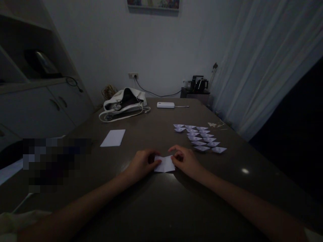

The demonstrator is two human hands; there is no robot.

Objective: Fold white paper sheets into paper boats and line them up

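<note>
Between my two hands is a small sheet of white paper [165,164] with a crease down its middle, partly folded. My left hand [144,163] pinches its left edge, thumb on top. At the right edge, my right hand [186,162] grips the paper between thumb and curled fingers, with the index finger raised. Several folded paper boats [201,138] stand in rows on the table, just beyond my right hand. A stack of flat white paper [113,138] lies beyond my left hand, apart from it.
The dark table [161,208] carries a white handbag [124,102] at the far left and a white power bank [166,105] with a short cable at the back. Paper scraps [214,124] lie near the right edge. A pitcher [201,84] stands behind the table; a curtain [262,60] hangs to the right.
</note>
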